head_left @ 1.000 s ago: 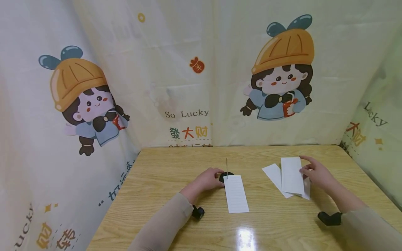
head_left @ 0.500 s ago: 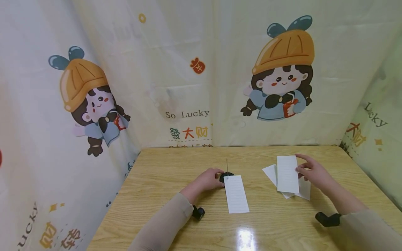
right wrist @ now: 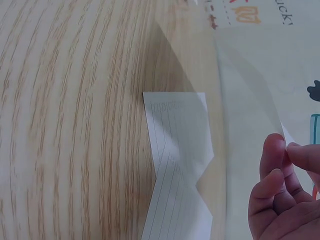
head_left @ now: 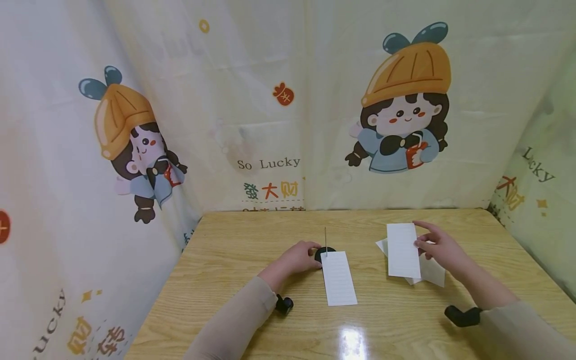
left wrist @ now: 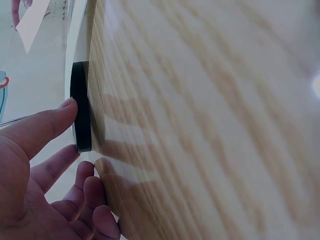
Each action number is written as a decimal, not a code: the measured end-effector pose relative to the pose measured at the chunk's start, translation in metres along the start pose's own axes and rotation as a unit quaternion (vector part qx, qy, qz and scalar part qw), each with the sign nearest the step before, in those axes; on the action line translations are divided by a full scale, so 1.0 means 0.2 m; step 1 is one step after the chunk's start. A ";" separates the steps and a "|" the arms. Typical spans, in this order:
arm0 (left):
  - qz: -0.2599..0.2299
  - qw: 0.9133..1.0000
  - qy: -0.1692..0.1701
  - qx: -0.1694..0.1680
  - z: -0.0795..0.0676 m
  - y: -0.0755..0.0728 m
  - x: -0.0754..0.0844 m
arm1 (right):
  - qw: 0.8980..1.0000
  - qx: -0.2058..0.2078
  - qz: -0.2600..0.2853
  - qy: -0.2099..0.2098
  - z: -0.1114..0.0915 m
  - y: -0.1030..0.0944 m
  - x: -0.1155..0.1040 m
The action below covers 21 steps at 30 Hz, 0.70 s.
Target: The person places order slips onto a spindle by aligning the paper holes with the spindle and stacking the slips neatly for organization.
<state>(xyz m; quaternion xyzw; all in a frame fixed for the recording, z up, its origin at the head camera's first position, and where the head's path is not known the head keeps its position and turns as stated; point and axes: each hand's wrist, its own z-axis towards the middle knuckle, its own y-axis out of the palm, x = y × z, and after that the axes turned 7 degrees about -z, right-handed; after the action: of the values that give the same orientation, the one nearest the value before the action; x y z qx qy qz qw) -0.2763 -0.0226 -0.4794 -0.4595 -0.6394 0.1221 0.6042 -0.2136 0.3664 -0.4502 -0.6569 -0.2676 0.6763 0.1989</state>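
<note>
From where I stand, the left hand (head_left: 297, 257) has its thumb and forefinger set at the rim of a black base (head_left: 319, 254) on the counter (head_left: 387, 330), a narrow hold that looks firm enough. A thin spike (head_left: 325, 240) rises from that base, with a lined slip (head_left: 339, 280) lying at its foot, one top corner right at the metal; whether it's pierced there I can't quite tell. Over to the right, the right hand (head_left: 443, 247) pinches another slip, the held slip (head_left: 402, 250), by its right-hand edge, thumb and forefinger closed on the paper. It's raised above the loose slips (head_left: 433, 272), which overlap on the counter, well apart from the base.

To do this nicely, I'd leave the left hand low and steady, fingers on the rim and away from the spike's tip, so the base can't tip or skid. The pinch wants to be light but sure: thin paper will probably bend if pushed from one edge alone. I'd lift it clear of the pile so no second slip drags along, and bring any corner over the point slowly, the right fingers well off to the side
</note>
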 end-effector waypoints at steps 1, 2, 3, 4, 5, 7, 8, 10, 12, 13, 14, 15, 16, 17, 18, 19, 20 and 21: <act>0.000 1.000 0.000 0.000 0.00 0.00 0.00 | 1.000 -0.001 0.002 0.000 0.00 0.00 0.00; 0.000 1.000 0.000 -0.001 0.00 0.00 0.00 | 1.000 -0.003 0.004 -0.001 0.00 0.01 0.00; 0.000 1.000 0.001 0.000 0.00 0.00 0.00 | 1.000 -0.005 0.006 -0.002 0.00 0.01 -0.01; 0.000 1.000 0.001 0.000 0.00 0.00 -0.01 | 1.000 -0.006 0.007 -0.003 0.00 0.01 -0.01; 0.001 1.000 0.001 0.000 0.00 0.00 -0.01 | 1.000 -0.005 0.010 -0.004 0.01 0.02 -0.01; 0.001 1.000 0.001 0.000 0.00 0.00 -0.01 | 1.000 -0.004 0.016 -0.009 0.01 0.03 -0.01; 0.000 1.000 0.001 0.001 0.00 0.00 0.00 | 1.000 -0.004 0.019 -0.011 0.01 0.03 -0.01; -0.001 1.000 0.000 0.000 0.00 0.00 0.00 | 0.999 -0.003 0.027 -0.018 0.01 0.04 -0.02; -0.003 1.000 -0.002 0.000 0.00 0.00 0.00 | 0.999 -0.004 0.035 -0.021 0.01 0.05 -0.02; -0.004 1.000 -0.003 0.001 0.00 0.00 0.00 | 0.999 -0.004 0.039 -0.022 0.01 0.05 -0.03; -0.005 1.000 -0.004 0.001 0.00 0.00 0.00 | 0.999 -0.005 0.041 -0.023 0.01 0.06 -0.03; -0.006 1.000 -0.005 0.001 0.00 0.00 0.00 | 0.999 -0.006 0.044 -0.024 0.02 0.06 -0.04; -0.007 1.000 -0.005 0.001 0.00 0.01 0.00 | 0.999 -0.006 0.045 -0.022 0.02 0.06 -0.05; -0.008 1.000 -0.006 0.002 0.00 0.01 0.00 | 0.999 -0.006 0.046 -0.023 0.02 0.07 -0.06; -0.008 1.000 -0.006 0.002 0.00 0.01 0.00 | 0.999 -0.007 0.047 -0.025 0.02 0.07 -0.07; -0.009 1.000 -0.005 0.003 0.00 0.01 0.00 | 0.998 -0.008 0.050 -0.026 0.03 0.07 -0.08; -0.009 1.000 -0.004 0.003 0.00 0.01 0.00 | 0.998 -0.010 0.052 -0.027 0.03 0.08 -0.09; -0.008 1.000 -0.003 0.003 0.00 0.01 0.00 | 0.998 -0.011 0.055 -0.028 0.03 0.08 -0.10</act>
<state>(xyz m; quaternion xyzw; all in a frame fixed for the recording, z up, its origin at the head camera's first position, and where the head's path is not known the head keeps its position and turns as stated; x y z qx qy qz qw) -0.2760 -0.0214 -0.4808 -0.4521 -0.6447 0.1206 0.6045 -0.2173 0.3407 -0.4459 -0.6533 -0.2438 0.7017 0.1464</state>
